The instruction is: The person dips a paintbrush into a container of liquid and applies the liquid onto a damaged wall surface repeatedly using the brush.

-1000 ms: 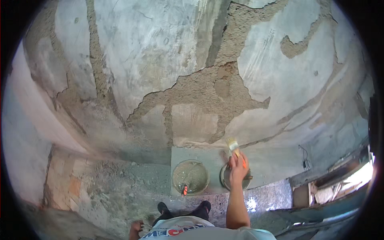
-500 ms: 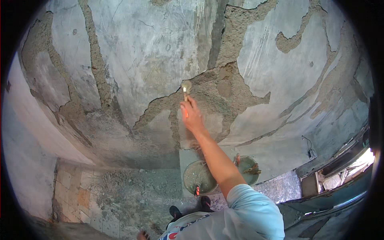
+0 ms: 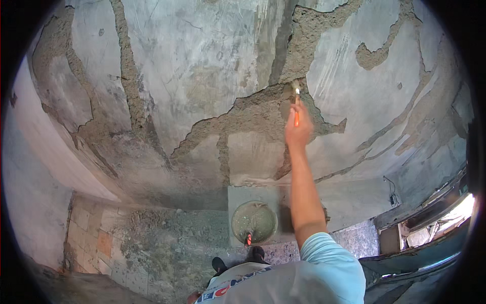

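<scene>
My right hand (image 3: 297,129) is closed around the orange handle of a paintbrush (image 3: 297,97), arm stretched out toward the wall. The brush's tip meets or nearly meets the rough patch (image 3: 263,111) of bare grey-brown render, near that patch's upper right edge. Around it the wall (image 3: 182,66) carries smooth, worn grey plaster. Low by my body, only a bit of my left hand (image 3: 193,297) shows at the bottom edge; its fingers cannot be made out. A round bucket (image 3: 276,223) of grey wet mix stands below, with an orange-and-black tool handle (image 3: 248,239) at its near rim.
The bucket is on a pale ledge or board (image 3: 349,200) along the wall's foot. My forearm hides most of what lies right of it. Rubble and dust cover the tiled floor (image 3: 167,238) around my shoes (image 3: 218,264). A cable (image 3: 392,190) hangs at the right.
My right hand has carried the paintbrush rightward and slightly up along the rough patch. The second bucket, visible before, is now mostly behind my arm.
</scene>
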